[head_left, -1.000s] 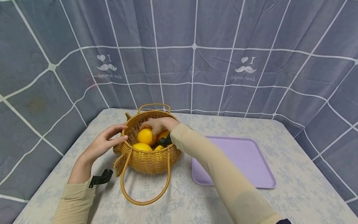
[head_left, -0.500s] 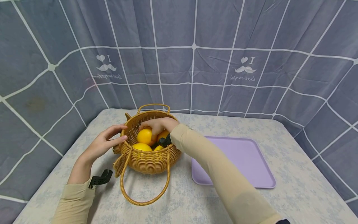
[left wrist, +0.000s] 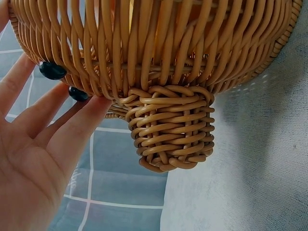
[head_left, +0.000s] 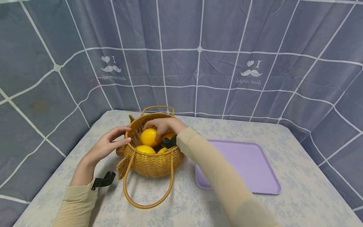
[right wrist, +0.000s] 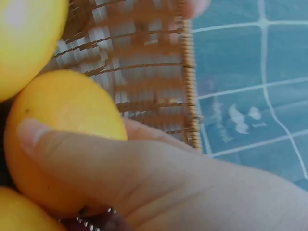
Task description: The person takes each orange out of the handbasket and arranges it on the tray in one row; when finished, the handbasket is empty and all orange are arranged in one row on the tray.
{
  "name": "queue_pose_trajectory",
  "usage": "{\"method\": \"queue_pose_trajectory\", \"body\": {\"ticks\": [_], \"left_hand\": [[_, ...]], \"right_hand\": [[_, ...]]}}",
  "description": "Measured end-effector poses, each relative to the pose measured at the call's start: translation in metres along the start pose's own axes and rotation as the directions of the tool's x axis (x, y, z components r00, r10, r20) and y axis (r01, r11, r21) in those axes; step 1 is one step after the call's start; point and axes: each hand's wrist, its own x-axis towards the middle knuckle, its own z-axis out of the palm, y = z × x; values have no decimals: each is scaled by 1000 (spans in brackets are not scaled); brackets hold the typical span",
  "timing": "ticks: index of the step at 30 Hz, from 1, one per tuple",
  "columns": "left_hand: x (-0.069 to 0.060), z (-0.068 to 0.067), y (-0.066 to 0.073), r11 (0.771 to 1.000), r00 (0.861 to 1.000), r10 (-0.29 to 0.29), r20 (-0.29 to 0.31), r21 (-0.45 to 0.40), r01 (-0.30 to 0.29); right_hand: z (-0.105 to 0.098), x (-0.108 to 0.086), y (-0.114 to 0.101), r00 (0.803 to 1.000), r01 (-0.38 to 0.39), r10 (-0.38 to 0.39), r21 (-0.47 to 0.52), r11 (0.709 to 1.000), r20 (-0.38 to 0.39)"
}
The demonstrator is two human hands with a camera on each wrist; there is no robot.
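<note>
In the head view, a brown wicker basket (head_left: 153,164) stands on the left of the table, holding several yellow-orange round fruits, which look like oranges. My right hand (head_left: 162,125) reaches in over the rim and grips one orange (head_left: 148,137). The right wrist view shows my thumb across that orange (right wrist: 67,98), with another fruit (right wrist: 26,38) against it; the other fingers are mostly hidden. My left hand (head_left: 106,143) touches the basket's left rim with fingers spread and fairly straight. In the left wrist view, the fingers (left wrist: 79,132) rest by two dark beads on the wicker.
A flat lilac tray (head_left: 241,167) lies on the table to the basket's right, partly behind my right sleeve (head_left: 212,164). One basket handle (head_left: 148,206) droops toward the front, while the other handle (head_left: 158,106) stands at the back. A grey checked curtain (head_left: 181,69) surrounds the table.
The head view has shifted slightly. The gripped orange sits marginally higher in the basket, with my right hand still around it. My left hand stays on the rim.
</note>
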Motion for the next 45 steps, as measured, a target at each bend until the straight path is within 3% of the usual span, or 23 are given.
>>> {"method": "queue_pose_trajectory", "body": {"ticks": [3,11,21,26,29,34,45], "left_hand": [[0,0,0,1000,1000,-4,3,7,4],[-1,0,1,1000,1000,-12,3,3,12],[1,1,-1,1000,1000,-8,2,-7,8],[1,0,-1,1000,1000,-8,-2,-2,8],[0,0,-1,1000,1000,-14,-2,-1,14],[0,0,-1,1000,1000,-11,-5,4,11],[0,0,-1,1000,1000,-8,-9,1,8]], "right_hand": [[-2,-3,1,1000,29,-28,32,999,-6],[-8,-12,2,992,94,-94,-2,996,-80],[-18,-33,-6,971,206,-199,34,978,-135],[-22,-46,-6,932,332,-311,95,938,-187],[-22,-55,-3,912,376,-334,154,914,-239],[-22,-74,4,899,368,-273,251,895,-343],[-11,-114,27,818,403,-200,289,868,-540]]}}
